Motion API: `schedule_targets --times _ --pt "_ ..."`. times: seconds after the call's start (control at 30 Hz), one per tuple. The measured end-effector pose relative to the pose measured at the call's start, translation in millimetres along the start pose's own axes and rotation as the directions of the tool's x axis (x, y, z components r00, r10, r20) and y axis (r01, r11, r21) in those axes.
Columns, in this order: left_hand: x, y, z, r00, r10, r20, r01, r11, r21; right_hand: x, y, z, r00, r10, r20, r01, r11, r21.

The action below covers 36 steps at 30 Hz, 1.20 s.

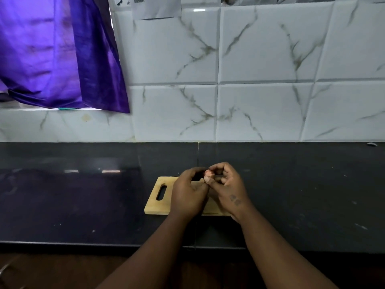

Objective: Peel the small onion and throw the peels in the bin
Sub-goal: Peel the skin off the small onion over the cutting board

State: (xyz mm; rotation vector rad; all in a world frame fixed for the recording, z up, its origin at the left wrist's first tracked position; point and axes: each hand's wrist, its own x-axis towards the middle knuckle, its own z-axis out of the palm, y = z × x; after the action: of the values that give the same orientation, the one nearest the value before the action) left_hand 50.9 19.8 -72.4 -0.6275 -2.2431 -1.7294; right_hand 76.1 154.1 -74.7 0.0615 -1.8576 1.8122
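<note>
Left hand (pixel 188 193): fingers curled, pinching the small pinkish onion (pixel 208 174).
Right hand (pixel 226 187): fingertips closed on the onion's far side.
Position: onion between both hands, above the pale wooden cutting board (pixel 158 202).

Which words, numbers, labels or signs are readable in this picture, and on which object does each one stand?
No text can be read.
Paper sheet on the wall tiles: a printed code block and small dark marks near its top edge, too blurred to read.
Right hand: a dark mark on its back, no legible letters.
Cutting board, purple curtain: no print.
</note>
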Motion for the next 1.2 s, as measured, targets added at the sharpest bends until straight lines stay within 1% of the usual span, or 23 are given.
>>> schedule_targets --times 0.07,0.17,0.33,0.53,0.67,0.73,0.83,0.93,1.0,1.07,1.17,1.2 --pt "1 -3 -1 1.000 -0.010 -0.020 0.009 0.997 -0.082 0 -3 -1 1.000 -0.009 -0.002 0.009 1.000 0.026" --pt "0 -3 -3 0.998 -0.033 -0.050 0.026 0.989 -0.147 -2 -3 -2 0.999 -0.040 0.015 0.039 0.999 0.033" --pt "1 -7 -3 0.995 0.011 -0.098 -0.023 0.992 -0.125 -2 -4 -3 0.998 -0.053 -0.017 0.054 0.998 0.037" --pt "-1 -2 -3 0.980 0.118 -0.161 -0.118 0.993 0.009 -4 -10 -4 0.999 -0.046 -0.021 0.047 0.998 0.040" --pt "-4 3 -4 0.965 0.180 -0.191 -0.160 0.980 0.117 -4 -8 -2 0.997 -0.078 -0.010 0.078 0.997 0.021" --pt "-4 4 -4 0.955 0.212 -0.209 -0.173 0.967 0.189 -4 -6 -1 0.995 -0.096 -0.016 0.096 0.995 0.022" --pt "-5 6 -4 0.951 0.217 -0.219 -0.167 0.960 0.225 -5 -4 -2 0.993 -0.114 -0.025 0.115 0.993 0.022" --pt "-3 2 -3 0.959 0.160 -0.233 -0.117 0.975 0.189 -6 -4 -3 0.989 -0.148 -0.005 0.148 0.989 -0.016" --pt "-1 -2 -3 0.975 0.076 -0.211 -0.060 0.995 0.083 -6 -5 -3 0.988 -0.155 0.010 0.155 0.987 -0.041" --pt "0 -6 -3 0.985 0.006 -0.174 -0.012 0.999 -0.034 -5 -6 -2 0.991 -0.135 0.010 0.135 0.990 -0.037" --pt "-1 -4 -5 0.986 -0.018 -0.164 0.003 0.996 -0.091 -2 -3 -1 0.995 -0.096 0.009 0.097 0.995 -0.034" --pt "-1 -3 -6 0.988 -0.032 -0.150 0.011 0.991 -0.135 -2 -3 0 0.997 -0.078 0.010 0.078 0.997 -0.020"
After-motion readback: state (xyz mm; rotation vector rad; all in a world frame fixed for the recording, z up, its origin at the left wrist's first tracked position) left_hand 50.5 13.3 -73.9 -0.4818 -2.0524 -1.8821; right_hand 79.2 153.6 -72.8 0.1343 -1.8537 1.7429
